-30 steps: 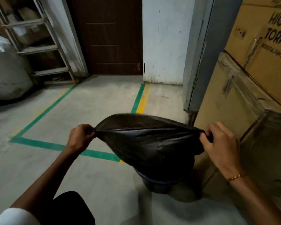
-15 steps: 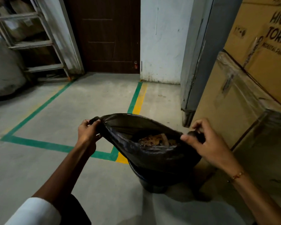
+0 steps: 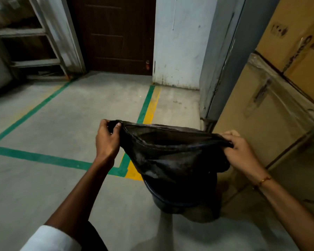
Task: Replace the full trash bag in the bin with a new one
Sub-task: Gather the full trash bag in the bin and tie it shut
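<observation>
- The black bag [image 3: 170,156] hangs over the bin [image 3: 172,201], its lower part sunk into the bin's mouth and its top pulled up clear of the rim.
- The bag's mouth faces up and is drawn into a long narrow slit; the slit's long axis runs left to right, the left end a little farther away and higher in the view.
- What lies inside is too dark to tell.
- The left hand [image 3: 107,140] has its grip closed on the left end of the bag's rim, the plastic bunched between thumb and fingers.
- The right hand [image 3: 241,151] has its grip closed on the right end, fingers curled over the bunched edge; a thin band [image 3: 264,180] sits on that wrist.
- The bin stands on the floor [image 3: 43,187], at the corner of green and yellow floor lines [image 3: 127,169].
- Stacked boxes [image 3: 272,113] stand just beside the bin on the right.
- A brown door [image 3: 114,33] and a ladder [image 3: 34,33] stand well beyond.
</observation>
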